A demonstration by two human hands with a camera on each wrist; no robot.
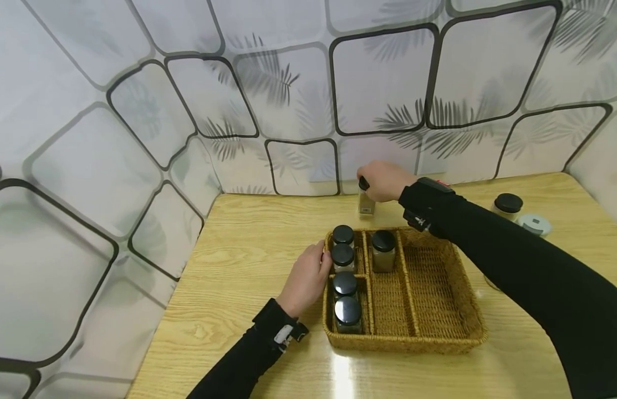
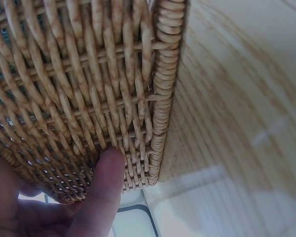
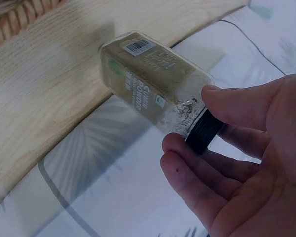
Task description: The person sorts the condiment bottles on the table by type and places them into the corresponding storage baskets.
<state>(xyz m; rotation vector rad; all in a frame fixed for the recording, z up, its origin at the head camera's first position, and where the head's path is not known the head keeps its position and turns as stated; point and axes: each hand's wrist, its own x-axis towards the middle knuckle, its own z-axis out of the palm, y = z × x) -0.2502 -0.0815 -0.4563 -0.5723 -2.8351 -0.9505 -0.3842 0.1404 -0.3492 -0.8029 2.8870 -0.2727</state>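
Clear glass jar pinched by its black lid, wicker basket steadied

Square-sided jar (image 3: pixel 153 81), see-through, smooth, rounded edges, tan powder inside; printed CUMIN POWDER, barcode on a neighbouring face. It's just beyond the basket's far side, near the table's back edge; can't tell if its base touches wood. Right hand (image 1: pixel 385 180): thumb and fingers narrowed on the jar's neck and ridged black lid (image 3: pixel 204 131). Left hand (image 1: pixel 303 280): holds the basket's left side, thumb at the rim, one finger straight along the outer weave.

Wicker basket (image 1: pixel 440 341): rectangular, golden-brown, coarse twisted strands, thick rope-like rim, woven dividers. Left column split in two: far pair of jars (image 1: pixel 343 255), near pair of jars (image 1: pixel 348 313), round glossy black lids, all upright. Middle slot: single jar (image 1: pixel 383 255) at the far end, brownish contents.

Right of the basket: black-lidded jar (image 1: pixel 508 204), pale round lid (image 1: pixel 534 224) just beside it, both near the black sleeve (image 1: pixel 518 266). Table (image 1: pixel 238 266): yellow wood grain, glossy with glare. Wall covering (image 1: pixel 288 83): pale, rounded grey and black outlines, feathery leaf prints.
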